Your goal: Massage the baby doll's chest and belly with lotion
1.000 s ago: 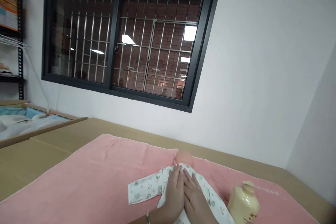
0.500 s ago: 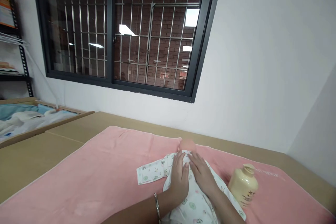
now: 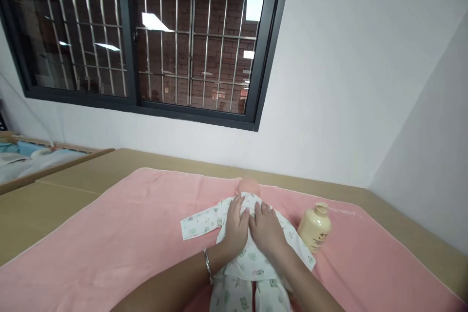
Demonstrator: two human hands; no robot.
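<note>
A: Where is the doll [image 3: 251,256] lying?

B: It's lying on the pink towel [image 3: 139,234], its head [image 3: 248,185] pointing toward the far edge.

A: And the grip?

B: The left hand [image 3: 237,226] and right hand [image 3: 267,226] are resting open on the patterned top, fingers extended; I'm seeing nothing clasped in either.

A: What could be going wrong from here?

B: The bottle [image 3: 315,229] is standing just beside the right sleeve [image 3: 291,234]; I can't tell whether they're touching. Someone tugging that cloth, or swinging the right forearm [image 3: 303,278] outward, could be tipping it. Uneven pressing could be rolling the doll sideways; pushing hard could be bunching the towel on the tabletop [image 3: 69,195].
</note>
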